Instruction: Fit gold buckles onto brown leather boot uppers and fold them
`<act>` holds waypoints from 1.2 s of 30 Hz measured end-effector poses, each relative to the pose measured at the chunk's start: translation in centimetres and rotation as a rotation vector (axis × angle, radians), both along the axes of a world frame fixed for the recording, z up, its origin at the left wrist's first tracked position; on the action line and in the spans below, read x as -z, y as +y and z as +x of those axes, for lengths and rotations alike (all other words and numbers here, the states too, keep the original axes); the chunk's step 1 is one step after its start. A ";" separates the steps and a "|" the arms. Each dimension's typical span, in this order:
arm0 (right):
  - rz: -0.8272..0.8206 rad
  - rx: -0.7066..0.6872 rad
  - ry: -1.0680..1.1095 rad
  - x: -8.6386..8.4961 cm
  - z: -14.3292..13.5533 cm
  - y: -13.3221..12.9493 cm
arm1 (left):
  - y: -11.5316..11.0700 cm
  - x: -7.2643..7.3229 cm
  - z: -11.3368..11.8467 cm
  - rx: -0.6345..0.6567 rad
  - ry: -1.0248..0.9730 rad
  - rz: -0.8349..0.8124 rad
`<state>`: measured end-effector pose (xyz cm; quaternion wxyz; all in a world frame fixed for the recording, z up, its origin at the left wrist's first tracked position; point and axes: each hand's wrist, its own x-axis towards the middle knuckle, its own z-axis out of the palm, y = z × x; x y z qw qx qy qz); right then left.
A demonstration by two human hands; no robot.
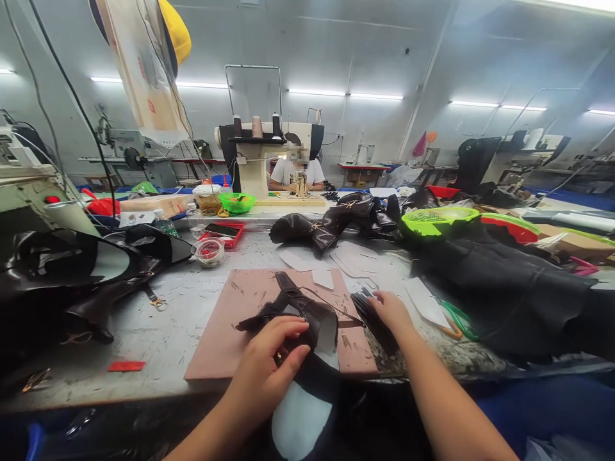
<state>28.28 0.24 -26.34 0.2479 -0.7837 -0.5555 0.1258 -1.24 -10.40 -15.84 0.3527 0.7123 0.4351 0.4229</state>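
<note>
One smooth, dark leather piece (314, 317), pale-lined and curved, is spread over the flat pink board (216, 339) at the near middle, its near end draped past the table edge. The left hand (273, 358) is laid on it, loosely curled, thumb and forefinger apart; whether leather is pinched cannot be told. The right hand (391, 310) is touched to thin dark strips (377, 323) at the board's right; their number and whether they are gripped cannot be told. Flat white pieces (353, 261) are scattered beyond. Glossy leather is heaped left (57, 262) and far. One red strip (126, 366) is seen near left, two green mesh baskets (237, 203) farther off, and three spools (257, 127) on one machine (254, 166).
</note>
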 end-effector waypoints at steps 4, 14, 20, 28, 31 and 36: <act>-0.008 0.038 -0.026 0.5 -0.9 0.6 | -0.2 0.2 0.1 0.025 -0.003 0.004; 0.189 -0.248 0.205 -4.0 -4.5 -3.8 | 0.5 0.0 0.4 -0.048 0.047 -0.046; 0.526 -0.615 0.403 -7.9 -9.2 -8.7 | 1.3 -0.5 2.7 0.039 0.124 -0.094; 0.841 -0.662 -0.008 -9.6 -11.8 -11.0 | 0.0 0.6 2.4 0.034 0.138 0.010; 0.989 -0.578 -0.134 -9.0 -13.1 -11.6 | -0.5 1.3 2.2 -0.005 0.047 -0.040; 0.855 -0.513 0.481 -8.4 -13.2 -12.3 | -0.5 1.4 1.9 0.020 -0.226 -0.399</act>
